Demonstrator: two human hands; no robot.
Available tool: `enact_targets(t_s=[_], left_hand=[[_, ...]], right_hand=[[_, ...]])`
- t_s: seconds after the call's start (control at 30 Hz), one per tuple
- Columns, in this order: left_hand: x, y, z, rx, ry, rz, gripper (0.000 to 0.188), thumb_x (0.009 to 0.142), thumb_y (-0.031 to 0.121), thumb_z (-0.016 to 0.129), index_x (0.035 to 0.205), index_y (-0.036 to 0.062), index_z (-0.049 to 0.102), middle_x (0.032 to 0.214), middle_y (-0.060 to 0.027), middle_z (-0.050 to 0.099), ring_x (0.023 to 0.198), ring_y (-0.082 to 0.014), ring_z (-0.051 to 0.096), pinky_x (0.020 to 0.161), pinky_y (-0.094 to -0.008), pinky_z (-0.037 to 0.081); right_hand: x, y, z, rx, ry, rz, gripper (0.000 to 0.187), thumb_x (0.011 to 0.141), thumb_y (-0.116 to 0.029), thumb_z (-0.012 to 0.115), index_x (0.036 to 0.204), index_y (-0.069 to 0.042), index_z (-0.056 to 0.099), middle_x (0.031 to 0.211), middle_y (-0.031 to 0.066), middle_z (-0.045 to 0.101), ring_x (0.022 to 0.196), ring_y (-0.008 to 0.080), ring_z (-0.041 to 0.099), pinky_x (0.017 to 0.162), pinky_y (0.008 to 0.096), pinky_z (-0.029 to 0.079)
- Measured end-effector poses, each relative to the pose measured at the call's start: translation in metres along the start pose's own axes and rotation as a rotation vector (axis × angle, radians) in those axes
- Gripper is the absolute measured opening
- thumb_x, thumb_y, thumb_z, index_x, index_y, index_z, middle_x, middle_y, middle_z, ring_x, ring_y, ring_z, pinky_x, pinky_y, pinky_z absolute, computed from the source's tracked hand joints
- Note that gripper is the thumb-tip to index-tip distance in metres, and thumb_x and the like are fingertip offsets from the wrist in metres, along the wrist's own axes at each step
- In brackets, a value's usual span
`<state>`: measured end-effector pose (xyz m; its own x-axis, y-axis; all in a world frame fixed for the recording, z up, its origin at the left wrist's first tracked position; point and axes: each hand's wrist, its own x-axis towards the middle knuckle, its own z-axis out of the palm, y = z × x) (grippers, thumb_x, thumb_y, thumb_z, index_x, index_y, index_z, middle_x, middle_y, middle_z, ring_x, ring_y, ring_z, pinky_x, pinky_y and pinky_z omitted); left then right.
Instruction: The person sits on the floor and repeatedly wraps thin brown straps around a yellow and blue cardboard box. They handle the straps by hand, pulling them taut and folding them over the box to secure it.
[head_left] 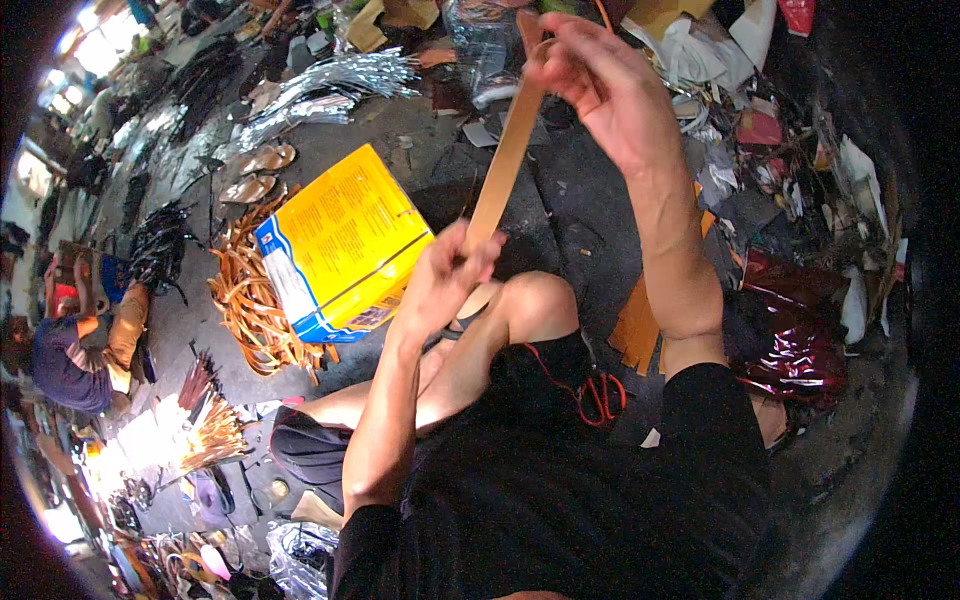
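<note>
A flat tan strip (511, 150), which looks like leather, is stretched at a slant in front of me. My left hand (446, 278) is closed on its lower end, above my bent knee. Farther off and to the right, my right hand (607, 88) pinches the strip near its upper end; its fingers are slightly blurred. Red-handled scissors (600, 398) lie on the dark cloth over my lap. Left of my left hand stands a yellow, white and blue box (345, 235), and a heap of loose brown strips (245, 300) lies beside and partly behind it.
Flat orange-tan strips (637, 322) lie under my right forearm, near a shiny dark red sheet (790, 345). Sandals (262, 172) and a bundle of silvery strips (325, 85) are on the floor beyond the box. Another person (75, 360) sits at far left. Scraps crowd the right side.
</note>
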<state>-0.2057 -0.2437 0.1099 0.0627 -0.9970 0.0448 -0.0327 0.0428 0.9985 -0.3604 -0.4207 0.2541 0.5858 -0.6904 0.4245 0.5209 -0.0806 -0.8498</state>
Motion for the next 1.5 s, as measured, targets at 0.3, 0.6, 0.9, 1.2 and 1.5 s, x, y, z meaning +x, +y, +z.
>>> enact_targets(t_s=[0.3,0.6,0.9,1.2,1.5], left_hand=[[-0.111,-0.017,-0.086,0.003,0.256,-0.273,0.019,0.097,0.021,0.058,0.092,0.0034,0.063,0.075,-0.0004,0.061,0.068,-0.0079,0.055,0.063,-0.0238,0.045],[-0.154,-0.008,-0.185,0.062,0.619,-0.272,0.019,0.093,0.021,0.066,0.09,0.0021,0.064,0.076,-0.0003,0.063,0.069,-0.0071,0.056,0.064,-0.0215,0.044],[-0.122,-0.038,-0.208,0.111,0.738,-0.201,0.02,0.095,0.017,0.06,0.096,-0.0021,0.065,0.078,-0.0022,0.066,0.072,-0.0083,0.059,0.067,-0.0231,0.047],[-0.116,-0.04,-0.198,0.484,1.009,-0.221,0.018,0.085,0.019,0.071,0.093,0.003,0.069,0.077,-0.008,0.07,0.066,-0.0114,0.064,0.06,-0.027,0.049],[-0.113,-0.073,-0.211,0.017,1.018,-0.168,0.018,0.089,0.018,0.069,0.093,-0.0002,0.067,0.078,-0.0015,0.065,0.068,-0.0073,0.056,0.064,-0.0226,0.046]], right_hand=[[0.01,0.079,-0.064,0.055,0.349,-0.009,0.022,0.091,-0.007,0.055,0.109,0.004,0.059,0.106,0.0148,0.066,0.101,0.026,0.066,0.092,0.0402,0.055],[-0.045,0.163,-0.074,-0.308,0.451,0.277,0.02,0.089,-0.024,0.066,0.085,-0.006,0.058,0.065,0.0003,0.054,0.049,0.0096,0.05,0.042,0.0258,0.042],[-0.034,0.226,-0.067,-1.033,0.447,0.082,0.038,0.09,-0.024,0.067,0.118,0.001,0.057,0.078,-0.0001,0.058,0.066,0.0083,0.051,0.062,0.025,0.044],[0.002,0.272,0.183,-0.757,-0.766,-0.218,0.016,0.085,-0.012,0.066,0.099,-0.004,0.066,0.096,0.0145,0.063,0.089,0.0304,0.062,0.076,0.0386,0.05],[0.003,0.304,0.208,-0.673,-0.792,-0.043,0.016,0.087,-0.011,0.064,0.1,-0.003,0.065,0.092,0.0134,0.064,0.086,0.0333,0.063,0.077,0.0411,0.051]])
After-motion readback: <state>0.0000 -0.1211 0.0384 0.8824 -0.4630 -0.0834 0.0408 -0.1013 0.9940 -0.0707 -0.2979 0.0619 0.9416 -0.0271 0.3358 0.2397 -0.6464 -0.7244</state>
